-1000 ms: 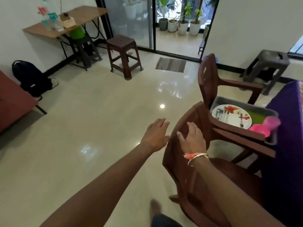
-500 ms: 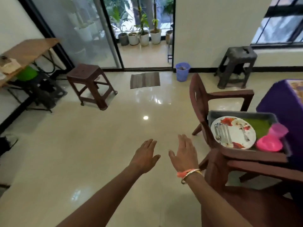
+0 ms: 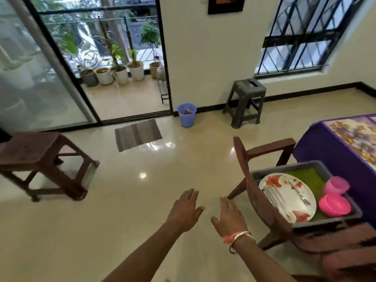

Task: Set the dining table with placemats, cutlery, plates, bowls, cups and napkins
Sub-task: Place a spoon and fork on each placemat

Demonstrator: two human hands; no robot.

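Both hands hang in the air over the bare floor, palms down, fingers straight and loosely spread, holding nothing. The left hand [image 3: 186, 210] and the right hand [image 3: 228, 217] are side by side, near each other but not touching. The right wrist wears a bangle and a pink thread [image 3: 237, 237]. They look free and ready, probably for a reach to the right, where the tableware waits.

Just right of the right hand stands a brown plastic armchair [image 3: 243, 157], its back to the hands. On its seat sits a grey tub [image 3: 284, 169], which seems to serve as the carrier for the whole set. In it a floral plate [image 3: 289, 200] lies tilted, with a fork [image 3: 303, 200] and other cutlery resting on it. A green mat [image 3: 308, 177] lies under and beyond the plate. A pink cup [image 3: 335, 185] and a pink bowl [image 3: 334, 204] sit at the tub's right side, touching or nearly so.

Farther right is the dining table [image 3: 325, 149] under a purple cloth, with a flower-printed mat [image 3: 358, 135] on top. The chair is drawn up beside it, so the tub is within easy reach of the table. No setting is laid on the part in view.

Farther off are a blue bin [image 3: 186, 116], a grey stool [image 3: 245, 98], a striped doormat [image 3: 138, 134] and, at the left, a brown stool [image 3: 40, 155].

No brand, label or writing is legible anywhere.
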